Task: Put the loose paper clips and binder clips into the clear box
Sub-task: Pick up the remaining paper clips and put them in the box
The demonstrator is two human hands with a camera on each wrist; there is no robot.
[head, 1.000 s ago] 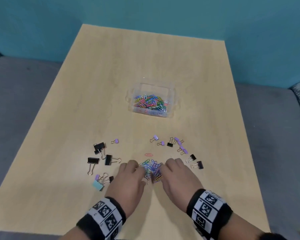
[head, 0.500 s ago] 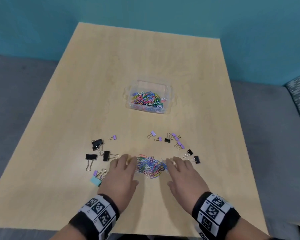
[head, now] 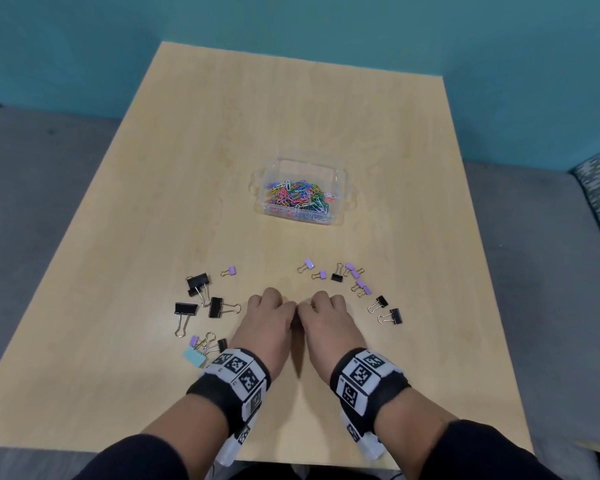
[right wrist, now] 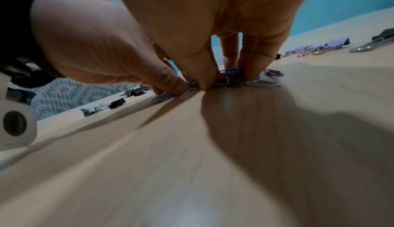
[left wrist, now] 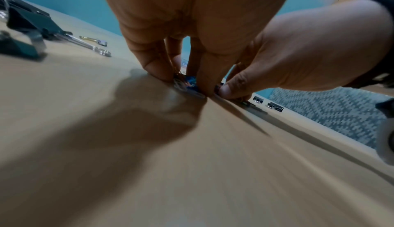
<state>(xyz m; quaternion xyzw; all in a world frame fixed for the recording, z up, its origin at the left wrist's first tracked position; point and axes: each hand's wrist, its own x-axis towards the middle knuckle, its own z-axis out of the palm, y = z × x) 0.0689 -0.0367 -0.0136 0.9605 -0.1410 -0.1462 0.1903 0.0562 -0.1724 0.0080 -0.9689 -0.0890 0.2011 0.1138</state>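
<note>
Both the left hand (head: 267, 318) and right hand (head: 326, 317) are curled tightly around the paper clip pile (right wrist: 230, 77) near the table's (head: 291, 116) front edge, well short of the clear box (head: 300, 192), so stray clips could be dropped if lifted loosely.

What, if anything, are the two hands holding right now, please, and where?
Both the left hand and right hand grip a pile of coloured paper clips on the table, fingertips curled around its opposite sides.

Even overhead light; wrist views blurred, edge-stretched, heavy shadows on table (left wrist: 213, 171).
</note>
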